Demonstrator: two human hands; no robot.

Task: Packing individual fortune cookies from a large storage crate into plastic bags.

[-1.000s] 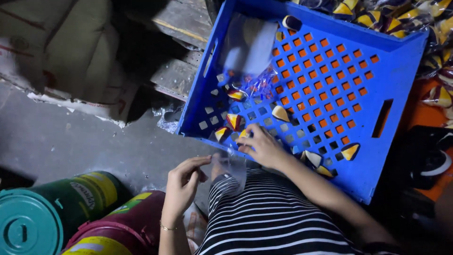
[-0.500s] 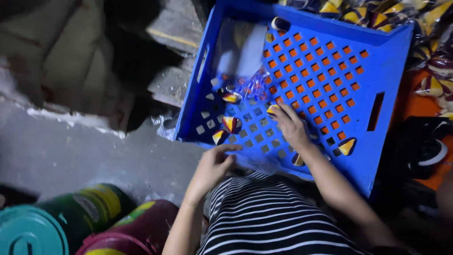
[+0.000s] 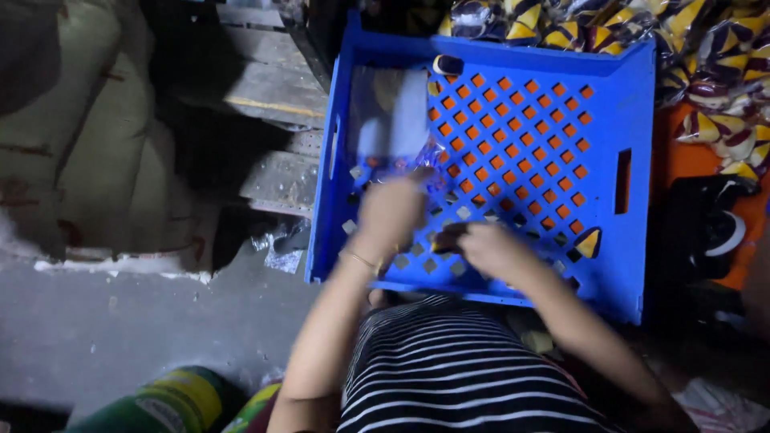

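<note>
A blue perforated plastic crate [image 3: 618, 104] lies in front of me. Near its front edge my right hand [image 3: 491, 250] is closed on a small dark wrapped packet [image 3: 446, 237]. Blurred by motion, my left hand [image 3: 391, 213] reaches into the crate beside crinkled clear plastic bags [image 3: 390, 112]; whether it holds anything is unclear. Inside the crate, one triangular yellow and purple packet [image 3: 588, 243] lies at the right and another [image 3: 447, 64] at the far edge. My striped top fills the bottom of the view.
A heap of similar yellow and purple packets [image 3: 714, 72] lies beyond the crate at the top right, over an orange surface. Wooden boards [image 3: 277, 88] and a sack [image 3: 72, 136] lie to the left. Green and yellow tins [image 3: 172, 401] stand on the concrete floor.
My left hand has risen from my lap into the crate. My right hand has drawn back from the crate's middle to its front edge, and the loose packets at the front left are gone from sight.
</note>
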